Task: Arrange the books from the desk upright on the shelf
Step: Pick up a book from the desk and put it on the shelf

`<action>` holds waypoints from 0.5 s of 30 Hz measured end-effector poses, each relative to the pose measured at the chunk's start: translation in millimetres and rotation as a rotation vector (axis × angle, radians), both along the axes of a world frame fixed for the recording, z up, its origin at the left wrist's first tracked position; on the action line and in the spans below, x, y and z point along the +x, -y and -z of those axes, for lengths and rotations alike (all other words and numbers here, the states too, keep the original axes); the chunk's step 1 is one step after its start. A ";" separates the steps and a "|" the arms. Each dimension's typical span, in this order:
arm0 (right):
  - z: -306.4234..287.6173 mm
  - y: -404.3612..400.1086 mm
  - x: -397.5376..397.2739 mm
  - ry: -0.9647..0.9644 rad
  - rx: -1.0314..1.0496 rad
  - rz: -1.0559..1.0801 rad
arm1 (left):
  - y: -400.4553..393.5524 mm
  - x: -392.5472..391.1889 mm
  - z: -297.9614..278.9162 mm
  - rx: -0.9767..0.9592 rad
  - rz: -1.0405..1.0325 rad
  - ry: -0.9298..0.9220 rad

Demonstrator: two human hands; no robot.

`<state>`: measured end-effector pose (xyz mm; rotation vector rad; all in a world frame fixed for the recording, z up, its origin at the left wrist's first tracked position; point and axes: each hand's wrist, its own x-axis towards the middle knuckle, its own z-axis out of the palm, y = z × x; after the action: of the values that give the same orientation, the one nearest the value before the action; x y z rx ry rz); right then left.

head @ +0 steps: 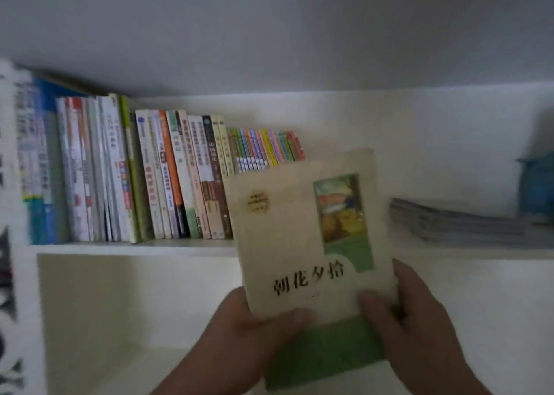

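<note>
I hold a cream and green book (305,232) upright in front of the white shelf (180,249), its cover facing me. My left hand (239,331) grips its lower left edge, thumb on the cover. My right hand (419,322) grips the lower right edge, thumb also on the cover. A row of upright books (144,178) fills the left part of the shelf, ending in several thin colourful spines (266,148). The held book hides the row's lower right end.
A flat stack of grey booklets (458,223) lies on the shelf at the right, with a blue object (538,184) behind it. Bare shelf board shows between the row and the stack. An open compartment (120,304) sits below the shelf.
</note>
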<state>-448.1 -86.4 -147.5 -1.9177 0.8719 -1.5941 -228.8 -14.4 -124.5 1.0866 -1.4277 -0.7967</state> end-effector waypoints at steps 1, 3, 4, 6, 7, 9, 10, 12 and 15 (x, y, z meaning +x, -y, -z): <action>-21.5 3.8 13.5 -0.030 -0.055 -0.009 | -1.4 13.1 -7.7 -0.074 -0.016 -0.053; -53.7 27.3 38.9 -0.077 -0.169 0.036 | 0.1 37.5 -30.1 -0.195 -0.174 -0.068; -65.9 42.6 48.3 -0.116 -0.199 0.072 | 2.0 48.0 -38.2 -0.263 -0.197 -0.127; -85.7 71.0 69.3 -0.277 -0.275 0.167 | 5.7 68.0 -53.7 -0.374 -0.299 -0.208; -93.1 81.2 82.5 -0.402 -0.298 0.222 | 6.7 79.7 -62.0 -0.436 -0.347 -0.208; -103.0 94.7 111.5 -0.571 -0.250 0.346 | 5.6 92.8 -76.6 -0.494 -0.471 -0.190; -106.3 97.4 126.5 -0.596 -0.242 0.400 | 6.5 97.9 -81.4 -0.519 -0.529 -0.156; -110.0 98.4 153.3 -0.572 -0.250 0.475 | 10.0 107.4 -90.3 -0.567 -0.584 -0.094; -111.4 102.5 173.0 -0.549 -0.234 0.538 | 16.2 113.7 -96.8 -0.578 -0.615 0.003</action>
<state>-275.1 -188.9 -36.1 -2.4967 1.5953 -1.5054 -115.1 -30.6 -27.7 0.9777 -1.1194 0.0620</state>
